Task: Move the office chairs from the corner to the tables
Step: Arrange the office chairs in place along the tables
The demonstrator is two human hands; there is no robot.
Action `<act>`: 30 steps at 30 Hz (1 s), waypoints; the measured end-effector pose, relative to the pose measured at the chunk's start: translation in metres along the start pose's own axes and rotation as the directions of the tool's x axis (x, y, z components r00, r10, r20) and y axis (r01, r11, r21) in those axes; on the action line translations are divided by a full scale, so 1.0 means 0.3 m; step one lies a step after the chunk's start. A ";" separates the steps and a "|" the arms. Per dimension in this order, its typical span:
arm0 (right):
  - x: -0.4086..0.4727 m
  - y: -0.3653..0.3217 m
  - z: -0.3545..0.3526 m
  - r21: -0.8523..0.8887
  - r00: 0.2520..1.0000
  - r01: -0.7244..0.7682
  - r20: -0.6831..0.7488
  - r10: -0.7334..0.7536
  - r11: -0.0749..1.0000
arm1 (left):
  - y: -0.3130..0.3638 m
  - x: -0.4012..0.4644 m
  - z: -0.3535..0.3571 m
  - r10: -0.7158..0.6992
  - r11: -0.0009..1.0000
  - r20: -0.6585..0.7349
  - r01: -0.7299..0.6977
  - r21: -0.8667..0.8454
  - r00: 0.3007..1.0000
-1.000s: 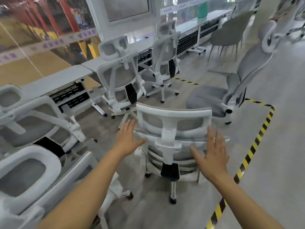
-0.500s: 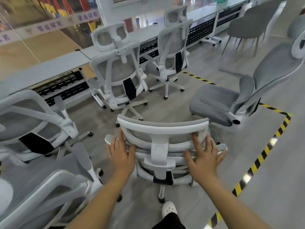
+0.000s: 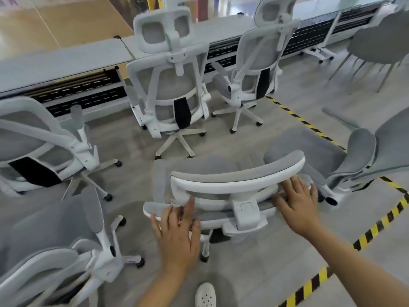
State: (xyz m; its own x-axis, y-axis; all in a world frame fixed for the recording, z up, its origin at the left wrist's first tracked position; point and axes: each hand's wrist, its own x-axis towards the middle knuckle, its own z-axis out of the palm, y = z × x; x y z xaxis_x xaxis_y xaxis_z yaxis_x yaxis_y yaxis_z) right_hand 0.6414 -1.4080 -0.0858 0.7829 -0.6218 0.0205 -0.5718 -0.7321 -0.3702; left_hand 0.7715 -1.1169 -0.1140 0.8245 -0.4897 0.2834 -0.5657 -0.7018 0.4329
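Observation:
A white-framed office chair with grey mesh (image 3: pixel 232 185) stands right in front of me, its back toward me. My left hand (image 3: pixel 177 231) presses with straight fingers on the lower left of its backrest. My right hand (image 3: pixel 298 204) lies with straight fingers against the right side of the backrest, just under the curved top bar. The long grey tables (image 3: pixel 66 60) run along the far wall. Two similar chairs with headrests (image 3: pixel 170 89) (image 3: pixel 261 63) stand at them.
More white chairs crowd the left (image 3: pixel 33 140) and lower left (image 3: pixel 55 251). A reclined grey chair (image 3: pixel 365 156) sits close on the right. Yellow-black floor tape (image 3: pixel 376 227) marks the zone's edge. My white shoe (image 3: pixel 205 295) is below the chair. A grey dining chair (image 3: pixel 380 41) stands far right.
Both hands reached forward from the air onto the chair's backrest. The chair and I have moved closer to the tables; the view has tipped further down.

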 end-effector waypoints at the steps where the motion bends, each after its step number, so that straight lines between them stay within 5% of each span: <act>1: 0.045 0.019 -0.002 0.007 1.000 0.023 -0.004 -0.023 1.000 | 0.005 0.014 0.004 0.002 1.000 0.025 -0.003 0.010 1.000; 9: 0.405 0.089 -0.008 0.057 0.984 0.177 -0.006 -0.177 0.983 | 0.100 0.143 0.074 -0.173 0.983 0.004 0.172 -0.058 0.985; 15: 0.583 0.107 -0.041 0.050 0.959 0.277 0.042 -0.279 0.960 | 0.238 0.268 0.154 -0.418 0.907 -0.108 0.409 -0.101 0.902; 30: 0.890 0.481 -0.154 -0.019 0.927 0.373 0.050 -0.372 0.928 | 0.602 0.464 0.376 -0.447 0.891 -0.110 0.453 0.031 0.888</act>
State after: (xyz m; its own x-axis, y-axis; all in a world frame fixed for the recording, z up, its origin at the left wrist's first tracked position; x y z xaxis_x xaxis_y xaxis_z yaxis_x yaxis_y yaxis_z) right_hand 0.7566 -1.6926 -0.0909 0.9505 -0.2905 0.1099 -0.2433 -0.9164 -0.3178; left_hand 0.7826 -1.3703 -0.0929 0.9863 -0.0639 0.1524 -0.1313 -0.8632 0.4875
